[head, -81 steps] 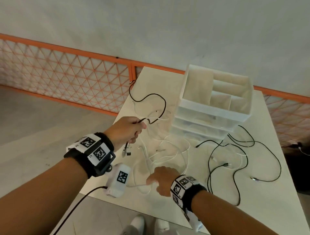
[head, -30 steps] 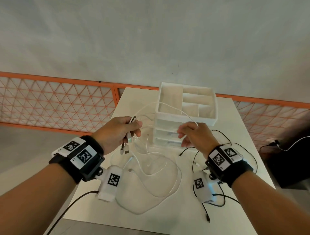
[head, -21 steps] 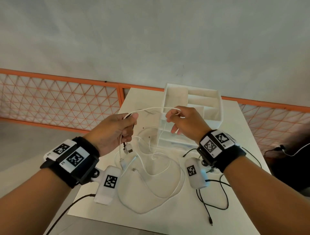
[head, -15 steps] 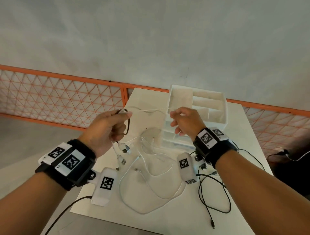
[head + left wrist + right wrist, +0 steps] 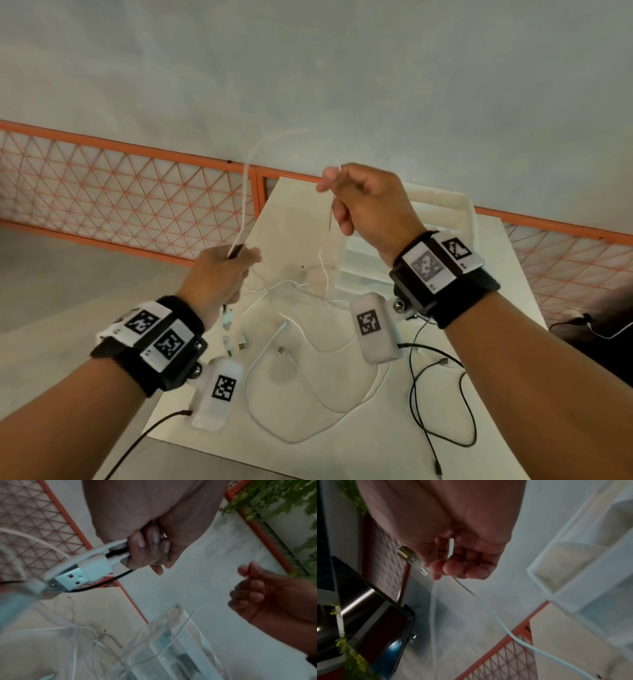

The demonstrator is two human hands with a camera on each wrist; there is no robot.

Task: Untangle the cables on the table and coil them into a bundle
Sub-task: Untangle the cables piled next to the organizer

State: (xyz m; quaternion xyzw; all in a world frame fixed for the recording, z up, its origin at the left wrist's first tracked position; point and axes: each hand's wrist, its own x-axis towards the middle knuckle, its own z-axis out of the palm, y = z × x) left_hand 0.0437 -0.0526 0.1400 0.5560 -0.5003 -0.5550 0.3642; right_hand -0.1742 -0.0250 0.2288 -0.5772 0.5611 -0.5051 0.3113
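My left hand (image 5: 236,260) is held above the table's left side, gripping a bunch of white cables and one black cable (image 5: 109,580). A white USB plug (image 5: 80,576) sticks out of the left hand (image 5: 147,550) in the left wrist view. My right hand (image 5: 332,185) is raised higher and pinches a thin white cable (image 5: 496,615) between thumb and fingers. This cable (image 5: 244,192) arcs, blurred, from the left fist up and over to the right hand (image 5: 453,568). More white cable loops (image 5: 247,387) lie slack on the table (image 5: 359,445) below.
A white plastic drawer organiser (image 5: 445,212) stands at the back of the table, behind my right hand. Black cables (image 5: 412,394) sprawl on the right side under my right forearm. An orange mesh fence (image 5: 120,192) runs behind the table.
My right hand left the table, took a white cable and has risen above the left. The cable, strung level between both hands half a second ago, now arcs upward. The left hand stays closed on its cables.
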